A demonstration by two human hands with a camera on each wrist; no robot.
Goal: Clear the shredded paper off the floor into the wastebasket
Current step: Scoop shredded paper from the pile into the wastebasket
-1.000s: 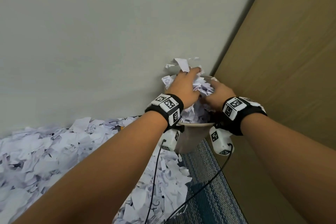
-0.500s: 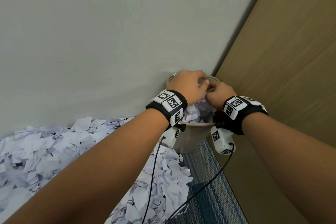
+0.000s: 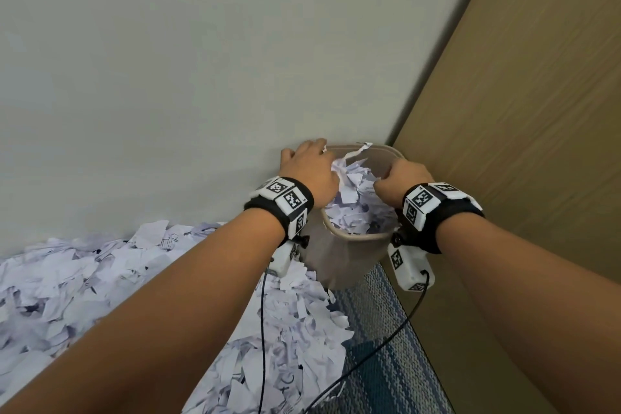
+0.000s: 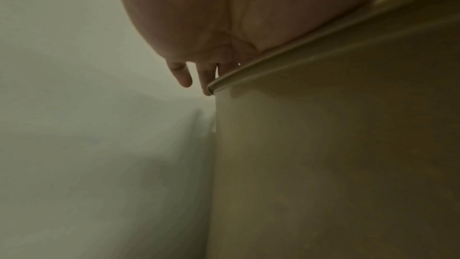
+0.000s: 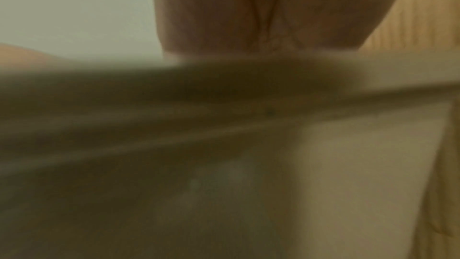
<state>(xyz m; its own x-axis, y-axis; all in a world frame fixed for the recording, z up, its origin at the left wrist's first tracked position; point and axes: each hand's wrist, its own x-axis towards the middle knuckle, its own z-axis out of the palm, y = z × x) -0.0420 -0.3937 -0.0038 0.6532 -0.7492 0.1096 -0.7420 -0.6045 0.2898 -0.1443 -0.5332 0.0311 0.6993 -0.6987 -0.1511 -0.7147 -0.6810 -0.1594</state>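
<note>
The beige wastebasket stands in the corner, with shredded paper heaped to its rim. My left hand lies over the left rim, touching the paper. In the left wrist view its fingers hang straight down outside the basket wall and hold nothing. My right hand is over the right rim with its thumb against the paper. Its fingers point down into the basket and are hidden. The right wrist view is blurred and shows only the palm above the rim.
A deep pile of shredded paper covers the floor to the left and runs up to the basket's foot. Blue striped carpet shows on the right. A grey wall and a wooden panel close the corner. Black wrist cables hang down.
A second ago both hands held a heap of paper above the basket, then pressed together over it. Now they have moved apart to the rims and the paper lies inside.
</note>
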